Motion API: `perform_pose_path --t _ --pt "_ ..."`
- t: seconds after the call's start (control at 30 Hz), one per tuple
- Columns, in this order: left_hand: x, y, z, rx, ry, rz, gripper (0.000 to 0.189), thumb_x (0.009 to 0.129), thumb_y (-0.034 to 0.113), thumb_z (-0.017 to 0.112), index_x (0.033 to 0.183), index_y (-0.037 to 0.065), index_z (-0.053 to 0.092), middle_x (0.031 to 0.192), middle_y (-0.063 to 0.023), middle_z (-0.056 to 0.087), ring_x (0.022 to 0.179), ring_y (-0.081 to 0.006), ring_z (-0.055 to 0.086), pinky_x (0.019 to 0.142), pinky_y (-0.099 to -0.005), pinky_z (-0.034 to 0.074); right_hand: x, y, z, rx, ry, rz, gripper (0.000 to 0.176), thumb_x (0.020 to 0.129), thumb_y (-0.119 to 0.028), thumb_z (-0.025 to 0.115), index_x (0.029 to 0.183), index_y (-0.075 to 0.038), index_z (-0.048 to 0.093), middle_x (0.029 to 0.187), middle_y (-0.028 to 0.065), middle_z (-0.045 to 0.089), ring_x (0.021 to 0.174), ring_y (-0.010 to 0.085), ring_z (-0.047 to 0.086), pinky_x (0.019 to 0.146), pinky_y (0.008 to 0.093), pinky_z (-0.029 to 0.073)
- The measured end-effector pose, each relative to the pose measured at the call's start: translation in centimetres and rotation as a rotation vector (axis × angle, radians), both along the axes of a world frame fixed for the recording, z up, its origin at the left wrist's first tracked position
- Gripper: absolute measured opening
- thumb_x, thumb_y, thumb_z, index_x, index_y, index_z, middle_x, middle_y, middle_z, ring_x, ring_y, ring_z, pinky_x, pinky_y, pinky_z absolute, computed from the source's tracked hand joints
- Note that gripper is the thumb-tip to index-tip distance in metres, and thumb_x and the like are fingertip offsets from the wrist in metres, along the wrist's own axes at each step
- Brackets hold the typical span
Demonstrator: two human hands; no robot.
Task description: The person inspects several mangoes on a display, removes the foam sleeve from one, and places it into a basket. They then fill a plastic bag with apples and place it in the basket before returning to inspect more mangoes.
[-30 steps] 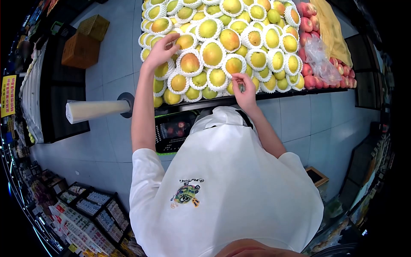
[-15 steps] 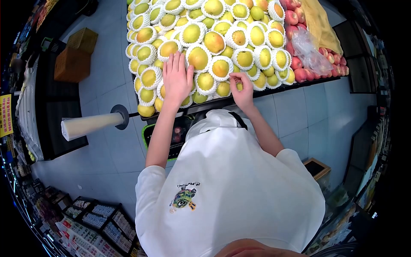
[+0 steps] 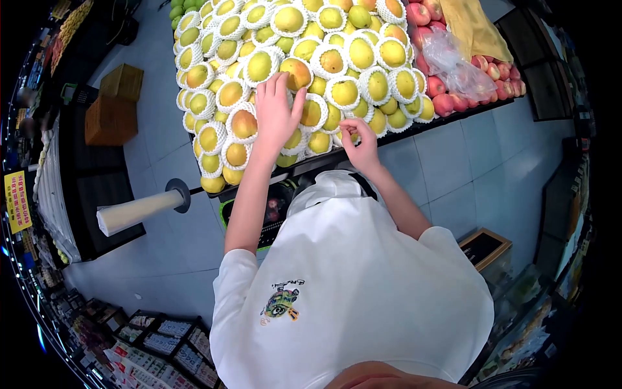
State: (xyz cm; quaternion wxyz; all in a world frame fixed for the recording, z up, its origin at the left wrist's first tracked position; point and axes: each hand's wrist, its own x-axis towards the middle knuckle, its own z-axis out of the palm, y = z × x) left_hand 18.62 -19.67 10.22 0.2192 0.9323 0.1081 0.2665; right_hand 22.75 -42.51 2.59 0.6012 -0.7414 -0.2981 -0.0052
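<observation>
A sloping display of yellow-green mangoes (image 3: 231,93), many in white foam nets, lies in front of me. My left hand (image 3: 278,117) rests palm down on the pile, fingers stretched out. Its fingertips are between a greenish mango (image 3: 258,66) and an orange-blushed mango (image 3: 297,74). What lies beneath the palm is hidden. Near the front edge is my right hand (image 3: 362,146), its fingers loosely bent with a gap to the thumb. Nothing shows in its grasp. It is close to the front row, below a netted mango (image 3: 344,93); contact there cannot be made out.
Red apples (image 3: 443,104) and a clear plastic bag (image 3: 459,72) lie at the right, beside a yellow cloth (image 3: 476,29). A roll of bags (image 3: 139,209) sticks out from the stand's left. A green-rimmed black basket (image 3: 267,220) is below the stand. Brown crates (image 3: 111,120) stand farther left.
The view has shifted, so the fruit appears farther left and lower. Against the pile, both hands have moved right; my left hand now covers a mango that was visible beside it.
</observation>
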Motion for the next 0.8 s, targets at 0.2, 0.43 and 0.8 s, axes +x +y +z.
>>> perform_pose_path --t 0.2,0.43,0.8 --pt "8.6 1.4 0.9 0.336 0.438 0.101 0.074 0.068 0.046 0.085 0.123 0.001 0.062 0.126 -0.0118 0.067 0.121 -0.0302 0.056 0.098 -0.0412 0.044 2.1 -1.7 1.5 0.017 0.067 0.048 0.018 0.093 0.007 0.066 0.108 -0.001 0.068 0.100 0.0081 0.069 0.088 0.0154 0.067 0.079 0.0283 0.053" --pt "9.0 1.4 1.8 0.413 0.700 0.070 0.078 0.057 0.047 0.090 0.118 0.004 0.067 0.116 -0.0132 0.070 0.124 -0.0308 0.055 0.103 -0.0447 0.041 4.8 -3.4 1.9 0.068 0.068 0.082 0.017 0.093 0.008 0.066 0.107 0.000 0.068 0.099 0.0085 0.068 0.088 0.0163 0.067 0.079 0.0292 0.054" --pt "6.2 -0.7 4.2 0.137 0.437 0.076 0.092 0.062 0.023 0.091 0.145 0.004 0.055 0.134 -0.0180 0.058 0.121 -0.0377 0.058 0.103 -0.0455 0.053 6.8 -5.1 1.0 0.087 0.116 0.137 0.016 0.092 0.009 0.066 0.106 0.001 0.067 0.100 0.0089 0.068 0.089 0.0174 0.068 0.080 0.0288 0.055"
